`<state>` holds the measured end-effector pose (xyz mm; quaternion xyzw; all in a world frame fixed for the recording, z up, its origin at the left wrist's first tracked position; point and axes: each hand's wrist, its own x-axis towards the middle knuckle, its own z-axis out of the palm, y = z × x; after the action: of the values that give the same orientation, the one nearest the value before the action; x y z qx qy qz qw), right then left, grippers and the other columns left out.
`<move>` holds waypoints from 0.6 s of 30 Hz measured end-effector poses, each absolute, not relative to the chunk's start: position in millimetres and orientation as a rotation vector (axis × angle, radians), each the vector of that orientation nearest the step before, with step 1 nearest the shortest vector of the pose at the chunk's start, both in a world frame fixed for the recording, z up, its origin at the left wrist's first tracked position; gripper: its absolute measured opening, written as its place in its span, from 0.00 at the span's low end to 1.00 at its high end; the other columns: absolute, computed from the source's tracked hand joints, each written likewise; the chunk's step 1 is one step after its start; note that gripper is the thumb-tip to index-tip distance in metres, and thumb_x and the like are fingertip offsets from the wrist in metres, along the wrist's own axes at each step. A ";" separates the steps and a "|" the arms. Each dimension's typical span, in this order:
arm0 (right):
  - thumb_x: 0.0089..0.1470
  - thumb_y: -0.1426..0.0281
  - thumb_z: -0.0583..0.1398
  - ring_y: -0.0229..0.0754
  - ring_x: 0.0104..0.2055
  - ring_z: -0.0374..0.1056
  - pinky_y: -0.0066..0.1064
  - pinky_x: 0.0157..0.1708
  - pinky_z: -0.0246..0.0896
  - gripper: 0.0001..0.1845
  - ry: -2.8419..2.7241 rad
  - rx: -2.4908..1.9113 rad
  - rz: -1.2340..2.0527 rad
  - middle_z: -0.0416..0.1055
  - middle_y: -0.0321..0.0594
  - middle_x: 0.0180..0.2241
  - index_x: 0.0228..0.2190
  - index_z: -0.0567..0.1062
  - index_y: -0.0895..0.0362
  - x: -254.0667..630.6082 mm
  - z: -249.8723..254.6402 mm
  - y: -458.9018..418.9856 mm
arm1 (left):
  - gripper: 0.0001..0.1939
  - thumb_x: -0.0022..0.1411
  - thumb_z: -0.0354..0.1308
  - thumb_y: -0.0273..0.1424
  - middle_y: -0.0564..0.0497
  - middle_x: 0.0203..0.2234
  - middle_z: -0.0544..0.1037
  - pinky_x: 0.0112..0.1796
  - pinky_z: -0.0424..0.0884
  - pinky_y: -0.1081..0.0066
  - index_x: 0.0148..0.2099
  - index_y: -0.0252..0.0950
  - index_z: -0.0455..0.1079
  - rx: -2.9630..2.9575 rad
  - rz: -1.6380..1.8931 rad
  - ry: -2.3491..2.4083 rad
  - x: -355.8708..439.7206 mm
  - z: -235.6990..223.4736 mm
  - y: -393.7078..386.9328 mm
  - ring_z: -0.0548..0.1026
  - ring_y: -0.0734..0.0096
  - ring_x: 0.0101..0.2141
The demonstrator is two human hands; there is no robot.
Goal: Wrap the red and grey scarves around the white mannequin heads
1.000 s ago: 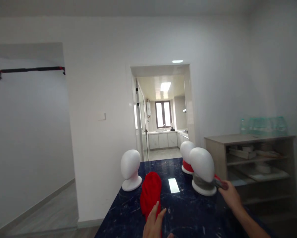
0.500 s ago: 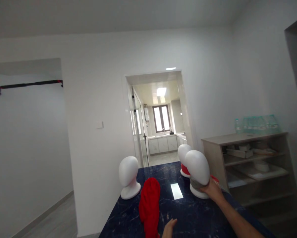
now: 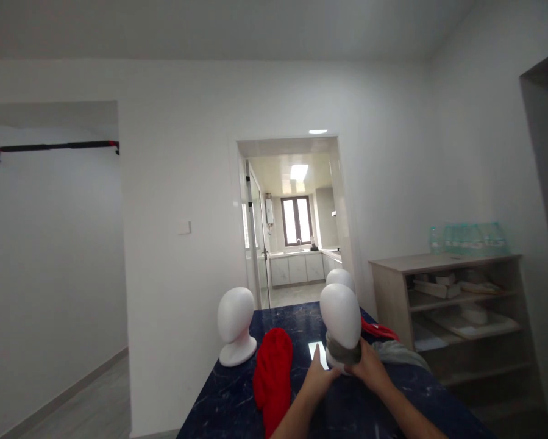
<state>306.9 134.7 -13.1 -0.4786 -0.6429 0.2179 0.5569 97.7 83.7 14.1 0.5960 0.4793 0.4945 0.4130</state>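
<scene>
White mannequin head (image 3: 341,314): placed upright on the dark blue tabletop (image 3: 228,408), right of the long red cloth (image 3: 274,378); its base is partly covered by the hands.
Dark neck band (image 3: 342,352): wrapped around the neck of this head, just under the rounded part; its right side is met by the right hand.
Left hand (image 3: 318,377): held low at the left of the neck, thumb and fingers spread apart; whether the base is touched cannot be told.
Right hand (image 3: 366,366): set against the band, thumb raised; whether the fingers are closed on it cannot be told.
Step in hand: judged to be handling of the band, with the neck flanked from both sides.
Next move: a light, even hold seems to be called for, so that the head is not tipped toward the rear mannequin head (image 3: 340,277), by which it is backed.
Grey cloth (image 3: 399,353) and red fabric (image 3: 378,330): spread along the tabletop's right side, past the right hand.
Left mannequin head (image 3: 235,314): stood upright near the red cloth; no band is seen on it.
</scene>
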 end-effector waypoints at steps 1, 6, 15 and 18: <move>0.31 0.67 0.72 0.66 0.63 0.69 0.51 0.64 0.61 0.46 -1.538 -1.147 0.461 0.76 0.50 0.57 0.56 0.73 0.55 305.7 -16.5 136.6 | 0.65 0.42 0.77 0.33 0.28 0.69 0.67 0.70 0.56 0.53 0.76 0.25 0.49 1.461 1.258 1.153 101.0 11.8 95.8 0.63 0.40 0.70; 0.36 0.67 0.70 0.64 0.60 0.71 0.52 0.63 0.63 0.47 -1.637 -1.154 0.255 0.75 0.55 0.58 0.61 0.69 0.58 292.6 -24.3 141.1 | 0.59 0.43 0.76 0.33 0.34 0.65 0.73 0.64 0.68 0.56 0.74 0.31 0.54 1.429 1.317 1.034 113.6 9.0 129.9 0.73 0.46 0.63; 0.45 0.72 0.65 0.59 0.64 0.68 0.48 0.65 0.61 0.41 -1.711 -1.076 0.315 0.73 0.53 0.62 0.63 0.69 0.57 237.8 -25.0 98.2 | 0.49 0.45 0.75 0.36 0.36 0.59 0.77 0.59 0.70 0.60 0.67 0.33 0.61 1.639 1.538 1.439 66.2 14.1 87.8 0.76 0.47 0.59; 0.48 0.77 0.61 0.55 0.63 0.69 0.44 0.64 0.63 0.36 -1.776 -1.089 0.352 0.74 0.52 0.59 0.61 0.71 0.59 227.9 -25.1 81.4 | 0.48 0.48 0.74 0.42 0.37 0.59 0.77 0.55 0.73 0.60 0.67 0.38 0.60 1.631 1.468 1.737 59.4 15.7 67.9 0.78 0.48 0.57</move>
<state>227.9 81.4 -25.1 -0.4489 -0.7318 0.1450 0.4919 59.4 67.9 15.7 0.5742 0.6114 0.5170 0.1706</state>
